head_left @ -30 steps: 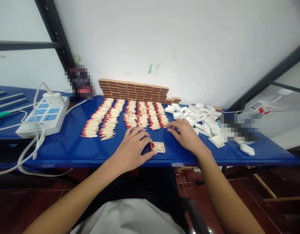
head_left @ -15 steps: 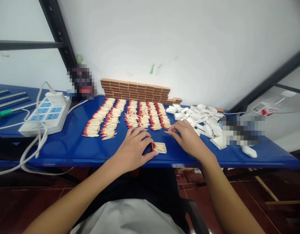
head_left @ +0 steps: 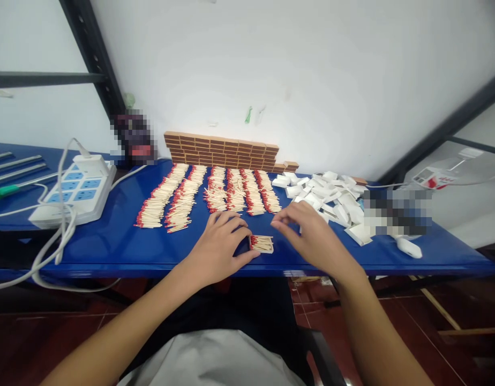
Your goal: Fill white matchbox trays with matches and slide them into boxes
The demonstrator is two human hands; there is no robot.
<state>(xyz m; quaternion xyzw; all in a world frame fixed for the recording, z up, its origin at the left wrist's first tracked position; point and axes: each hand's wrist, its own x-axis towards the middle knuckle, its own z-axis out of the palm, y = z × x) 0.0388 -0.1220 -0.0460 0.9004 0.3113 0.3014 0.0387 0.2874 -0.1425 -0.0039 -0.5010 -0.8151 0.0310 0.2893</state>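
Observation:
My left hand [head_left: 221, 244] rests on the blue table, its thumb and fingers closed around the left end of a small white matchbox tray [head_left: 267, 251]. Red-headed matches [head_left: 262, 243] lie in that tray, heads toward the left hand. Just beyond its right end hovers my right hand [head_left: 307, 230], thumb and fingers drawn together in a pinch. Whatever sits between those fingertips, if anything, is too small to make out. Behind both hands, matches are laid out in several long rows [head_left: 247, 193].
White empty trays [head_left: 331, 195] are heaped at the right. Stacked brown matchboxes [head_left: 223, 153] form a low wall at the back. A power strip [head_left: 74, 187] with loose white cables stands at the left, and a white cable plug [head_left: 409, 247] lies at the right.
A match showed in my right fingertips before and is no longer visible there. The tray's contents look fuller, with matches reaching its right end. My left hand stays on the tray.

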